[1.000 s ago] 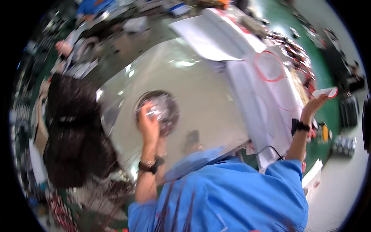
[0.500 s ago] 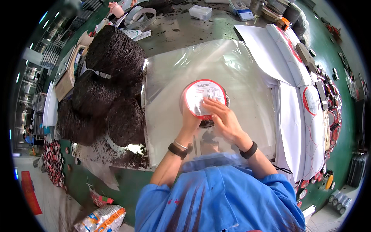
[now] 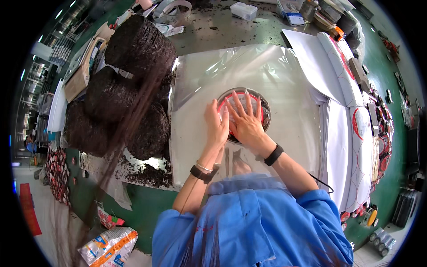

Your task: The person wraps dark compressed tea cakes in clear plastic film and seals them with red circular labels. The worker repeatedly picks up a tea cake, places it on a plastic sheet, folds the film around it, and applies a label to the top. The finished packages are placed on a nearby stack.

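Note:
A round white label (image 3: pixel 221 107) with a red rim lies on top of a dark round item (image 3: pixel 267 115) with a shiny edge, in the middle of a sheet of clear plastic film (image 3: pixel 289 84). My right hand (image 3: pixel 249 128) presses flat on the label, its fingers spread, and covers most of it. Along the left edge of the round item rests my left hand (image 3: pixel 215 129), fingers stretched out and thumb raised beside the label. What lies under my palms is hidden.
Big dark crumbly blocks (image 3: pixel 133 49) are piled at the left, with loose crumbs around them. White paper sheets (image 3: pixel 336 142) and printed label rolls (image 3: pixel 359 155) lie along the right. Farther back are a clear plastic box (image 3: pixel 243 11) and a roll of tape (image 3: pixel 175 11).
My right hand has spread flat over the label, which now lies lower on the round item. My left hand has come up along its left side. The view has shifted slightly.

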`<state>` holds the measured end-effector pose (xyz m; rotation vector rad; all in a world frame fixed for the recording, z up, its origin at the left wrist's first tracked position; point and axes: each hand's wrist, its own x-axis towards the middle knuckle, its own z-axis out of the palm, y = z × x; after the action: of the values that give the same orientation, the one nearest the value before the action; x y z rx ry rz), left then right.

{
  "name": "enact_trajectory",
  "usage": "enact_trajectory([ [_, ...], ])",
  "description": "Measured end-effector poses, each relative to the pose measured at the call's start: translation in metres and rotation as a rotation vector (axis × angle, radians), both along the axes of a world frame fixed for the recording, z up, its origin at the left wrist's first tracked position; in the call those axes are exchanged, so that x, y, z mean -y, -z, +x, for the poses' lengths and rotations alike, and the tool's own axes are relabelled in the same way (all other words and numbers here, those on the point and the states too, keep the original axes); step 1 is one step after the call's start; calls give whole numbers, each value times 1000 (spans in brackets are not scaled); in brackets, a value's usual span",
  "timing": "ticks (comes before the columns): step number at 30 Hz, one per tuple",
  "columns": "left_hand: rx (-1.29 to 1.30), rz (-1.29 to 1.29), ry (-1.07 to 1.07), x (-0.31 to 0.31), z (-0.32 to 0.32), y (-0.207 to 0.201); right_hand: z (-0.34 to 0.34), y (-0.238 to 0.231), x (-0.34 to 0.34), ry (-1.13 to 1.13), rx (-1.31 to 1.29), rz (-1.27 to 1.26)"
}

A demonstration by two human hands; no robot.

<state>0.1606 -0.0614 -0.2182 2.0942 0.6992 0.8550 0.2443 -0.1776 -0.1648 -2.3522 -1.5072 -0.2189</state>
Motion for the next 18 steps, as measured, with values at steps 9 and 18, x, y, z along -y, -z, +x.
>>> enact_trajectory([
  [9, 114, -673, 55, -30, -11, -8, 1, -14, 10, -126, -302, 136],
  [18, 294, -1211, 342, -39, -17, -38, 11, -42, 48, -189, -418, 440],
])
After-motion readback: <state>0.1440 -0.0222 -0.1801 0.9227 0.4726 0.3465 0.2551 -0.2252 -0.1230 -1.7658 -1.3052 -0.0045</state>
